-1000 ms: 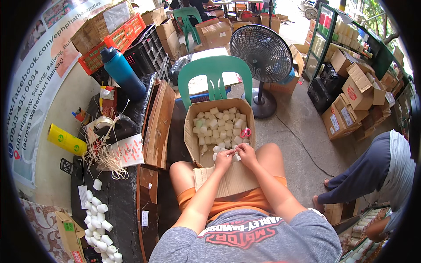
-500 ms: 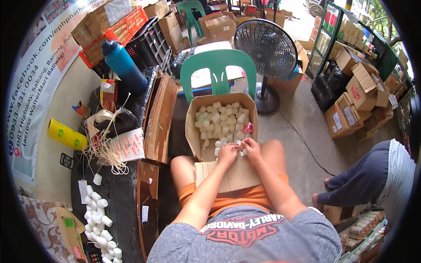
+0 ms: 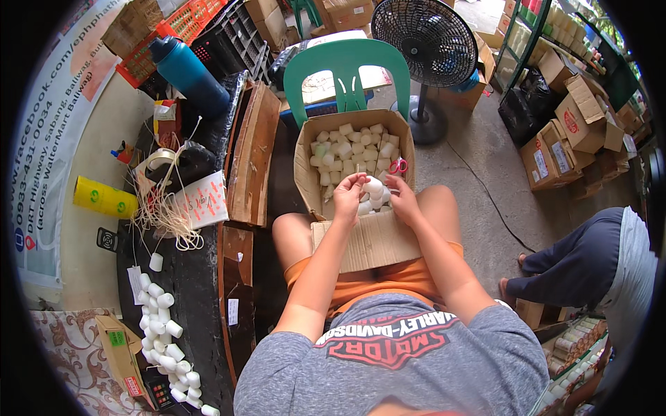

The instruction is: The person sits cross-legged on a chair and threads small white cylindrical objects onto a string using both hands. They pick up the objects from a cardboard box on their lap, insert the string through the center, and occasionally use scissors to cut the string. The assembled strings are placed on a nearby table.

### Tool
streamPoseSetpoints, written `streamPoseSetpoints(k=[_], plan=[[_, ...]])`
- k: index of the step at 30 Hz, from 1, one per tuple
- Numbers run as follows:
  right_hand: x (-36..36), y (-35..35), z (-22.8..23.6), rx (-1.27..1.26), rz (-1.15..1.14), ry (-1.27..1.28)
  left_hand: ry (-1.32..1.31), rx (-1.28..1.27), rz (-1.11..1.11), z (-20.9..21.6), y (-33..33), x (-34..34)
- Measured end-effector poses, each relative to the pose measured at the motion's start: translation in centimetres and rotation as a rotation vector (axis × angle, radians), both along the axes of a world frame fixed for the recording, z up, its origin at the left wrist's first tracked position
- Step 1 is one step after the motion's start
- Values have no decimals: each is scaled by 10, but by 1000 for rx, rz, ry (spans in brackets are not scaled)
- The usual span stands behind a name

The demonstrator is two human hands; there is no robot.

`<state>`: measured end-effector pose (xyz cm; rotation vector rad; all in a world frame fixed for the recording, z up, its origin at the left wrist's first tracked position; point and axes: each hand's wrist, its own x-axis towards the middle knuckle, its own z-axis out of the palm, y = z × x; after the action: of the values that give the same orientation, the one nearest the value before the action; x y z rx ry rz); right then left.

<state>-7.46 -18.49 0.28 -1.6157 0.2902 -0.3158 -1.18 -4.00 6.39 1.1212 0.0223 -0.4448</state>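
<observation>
My left hand (image 3: 349, 199) is above the near side of an open cardboard box (image 3: 306, 187), thumb and forefinger pinched together. What they grip is too small to make out. A short white candle-like cylinder (image 3: 373, 186) sits just right of those fingertips, with others below it. On the other side of it is my right hand (image 3: 404, 199), its fingers apart and pointing toward the cylinder. Many similar off-white pieces (image 3: 345, 150) fill the box. Pink-handled scissors (image 3: 397, 166) rest on them at the right.
The box stands against a green plastic chair (image 3: 347, 69), its near flap (image 3: 364, 243) over my lap. A black fan (image 3: 424, 41) stands behind. On the left are a blue bottle (image 3: 191, 76), loose string (image 3: 182, 208) and strung white cylinders (image 3: 166, 333). A person (image 3: 583, 256) stands at right.
My hands have come apart and risen slightly from the box's near edge. A white cylinder now shows between them. The view has shifted a little.
</observation>
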Motion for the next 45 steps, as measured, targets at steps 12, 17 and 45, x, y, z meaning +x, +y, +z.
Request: streamPoseSetpoints(k=[12, 17, 45], plan=[[17, 22, 21, -295, 414, 152, -132, -575, -70, 135, 0, -19], [19, 24, 14, -7, 464, 212, -18, -713, 19, 145, 14, -1], [10, 43, 174, 848, 265, -288, 604, -684, -348, 39, 6, -24]])
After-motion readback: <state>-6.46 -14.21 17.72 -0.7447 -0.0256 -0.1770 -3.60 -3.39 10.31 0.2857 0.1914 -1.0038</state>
